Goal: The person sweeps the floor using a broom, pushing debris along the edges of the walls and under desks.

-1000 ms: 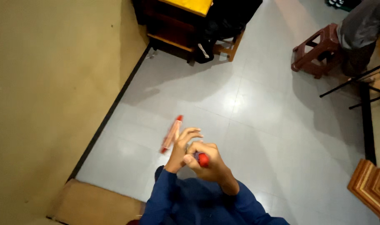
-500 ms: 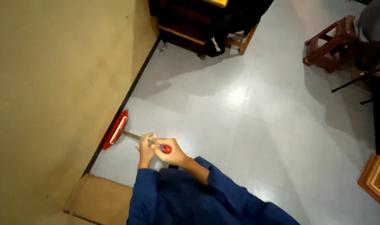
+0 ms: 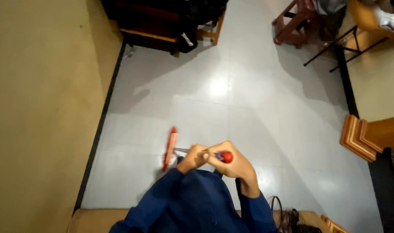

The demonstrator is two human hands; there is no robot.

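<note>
I look straight down at a pale tiled floor [image 3: 231, 99]. A long-handled broom with a red head [image 3: 169, 149] rests on the tiles just ahead of me. Its metal handle [image 3: 182, 150] runs up to my hands and ends in a red cap [image 3: 227, 157]. My left hand [image 3: 193, 157] grips the handle lower down. My right hand [image 3: 232, 163] is closed around the top, beside the red cap. Both arms are in dark blue sleeves [image 3: 192, 203].
A beige wall [image 3: 41, 108] with a black skirting strip [image 3: 100, 125] runs along the left. Dark wooden furniture [image 3: 149, 26] stands at the far end, a red-brown stool [image 3: 294, 23] and a black folding stand [image 3: 335, 43] at upper right, a carved wooden piece [image 3: 363, 136] at right.
The broom head has swept from the skirting at the left back toward the middle of the floor. My hands have shifted right with it, and the view has tilted.
</note>
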